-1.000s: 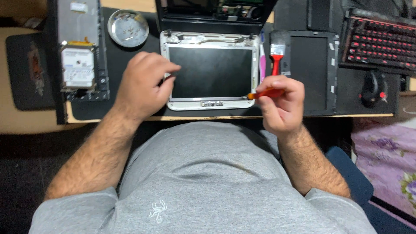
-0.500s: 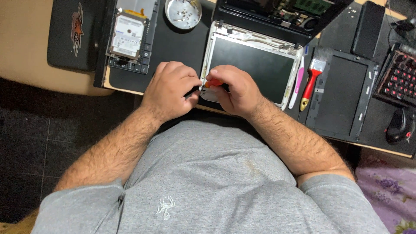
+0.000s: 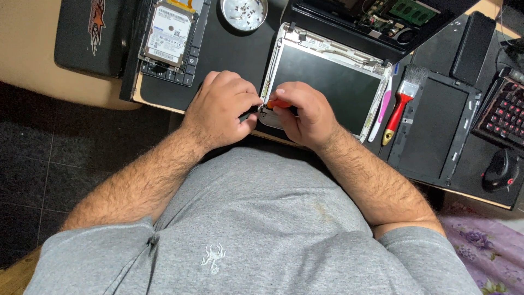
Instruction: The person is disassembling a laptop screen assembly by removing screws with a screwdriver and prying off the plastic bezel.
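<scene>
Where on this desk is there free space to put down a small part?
Bare black mat lies between the hard drive and the screen panel, below the screw dish. Crowded at the panel's near corner, where left hand and right hand meet.

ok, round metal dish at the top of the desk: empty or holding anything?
Holding something. The round metal dish has a scatter of small dark bits, likely screws, on its shiny bottom; too small to tell for sure.
</scene>
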